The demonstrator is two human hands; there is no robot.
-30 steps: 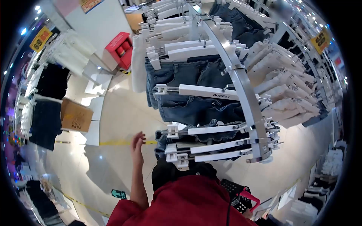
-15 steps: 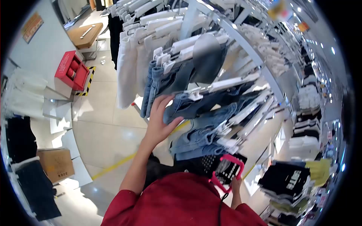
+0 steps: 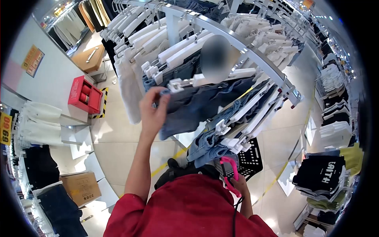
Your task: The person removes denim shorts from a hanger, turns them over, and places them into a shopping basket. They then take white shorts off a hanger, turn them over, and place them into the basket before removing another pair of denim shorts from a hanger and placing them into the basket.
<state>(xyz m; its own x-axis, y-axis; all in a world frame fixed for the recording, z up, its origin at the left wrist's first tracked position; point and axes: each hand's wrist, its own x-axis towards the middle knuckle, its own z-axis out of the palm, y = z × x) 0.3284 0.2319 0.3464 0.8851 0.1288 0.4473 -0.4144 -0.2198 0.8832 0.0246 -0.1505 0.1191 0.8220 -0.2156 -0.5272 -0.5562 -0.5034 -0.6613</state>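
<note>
My left hand (image 3: 154, 112) is closed, thumb and fingers pinching the waist corner of a pair of blue jeans (image 3: 189, 108). The jeans hang by a white clip hanger (image 3: 175, 85) from the metal rail and spread to the right of my hand. Low on the right, my right hand (image 3: 240, 185) is wrapped round a pink handle (image 3: 233, 168), beside a black basket (image 3: 252, 158) with holes. More folded-over jeans (image 3: 209, 146) hang on white hangers between my two hands. A blurred round patch hides part of the rail behind.
A curved metal rail (image 3: 268, 67) carries many hangers. White trousers (image 3: 128, 87) hang at its left. A red box (image 3: 85, 96) with red cylinders stands by the wall, a cardboard box (image 3: 81, 187) lower left. Stacked shirts (image 3: 319, 170) stand on the right.
My left hand has gone from open against the jeans to pinching their waist, moving slightly left; the jeans are drawn out leftward. My right hand keeps the pink handle. The view has shifted.
</note>
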